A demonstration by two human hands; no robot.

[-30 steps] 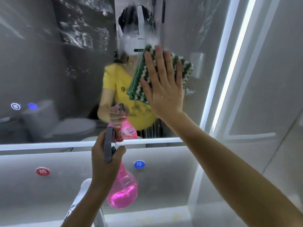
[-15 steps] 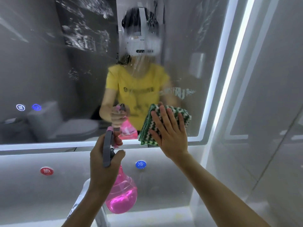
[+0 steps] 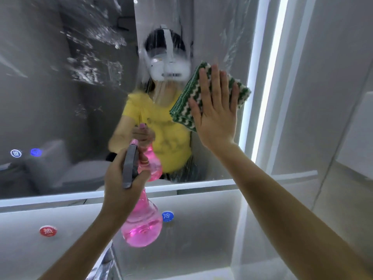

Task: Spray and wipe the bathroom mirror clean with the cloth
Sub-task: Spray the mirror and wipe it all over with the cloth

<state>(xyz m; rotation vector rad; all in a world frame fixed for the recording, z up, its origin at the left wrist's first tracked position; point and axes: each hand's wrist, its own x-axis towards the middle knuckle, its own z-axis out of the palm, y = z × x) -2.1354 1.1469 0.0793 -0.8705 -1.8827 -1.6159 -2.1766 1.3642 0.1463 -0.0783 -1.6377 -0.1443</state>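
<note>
Pressing cloth (image 3: 186,104) flat-palmed, right hand (image 3: 215,114) meets streaky mirror (image 3: 60,87) — left hand (image 3: 121,184) grips bottle (image 3: 142,227).

The wet, streaked mirror glass (image 3: 60,87) lies unobstructed to the left. On the right, the glowing white light strip (image 3: 268,77) bounds the folded green-and-white cloth (image 3: 187,102); the pink spray bottle (image 3: 143,225) blocks the lower centre.
</note>
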